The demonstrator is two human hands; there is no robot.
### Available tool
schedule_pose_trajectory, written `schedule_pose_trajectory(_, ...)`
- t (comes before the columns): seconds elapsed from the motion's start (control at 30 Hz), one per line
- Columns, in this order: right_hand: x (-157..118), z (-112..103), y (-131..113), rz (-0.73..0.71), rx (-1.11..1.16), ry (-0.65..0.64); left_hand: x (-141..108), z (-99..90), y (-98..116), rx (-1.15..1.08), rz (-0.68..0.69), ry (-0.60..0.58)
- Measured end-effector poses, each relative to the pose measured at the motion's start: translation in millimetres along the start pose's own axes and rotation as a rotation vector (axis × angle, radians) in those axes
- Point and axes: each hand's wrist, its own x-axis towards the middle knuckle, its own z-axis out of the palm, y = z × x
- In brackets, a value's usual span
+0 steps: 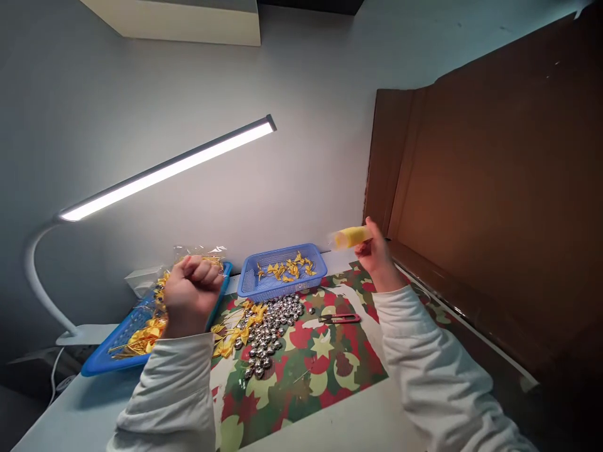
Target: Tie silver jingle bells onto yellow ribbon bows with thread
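Note:
My right hand, raised over the mat's far right, grips a small yellow roll with a pale, blurred end; it looks like a spool, but its exact kind is unclear. My left hand is closed in a fist above the blue basket on the left. Whatever its fingers may hold is hidden. Between the hands, silver balls lie in a loose heap beside yellow ribbon bows with thin stems. Pink-handled thread snips rest on the patterned mat.
A second, paler blue basket at the back contains several yellow bows. A lit lamp reaches over from the left. A tall cardboard panel stands on the right, and the wall closes off the back.

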Motion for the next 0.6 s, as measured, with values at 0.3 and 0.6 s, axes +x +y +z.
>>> schedule_pose_trajectory(0.3, 22.9, -29.8, -32.5, -0.137, 0.042, 0.22, 3.9, -32.4, 43.2, -0.199, 0.188, 0.151)
schedule_pose_trajectory(0.6, 42.5, -70.5, -50.7, -0.145, 0.14, 0.391, -9.8, -71.5, 82.1, -0.19, 0.389, 0.38)
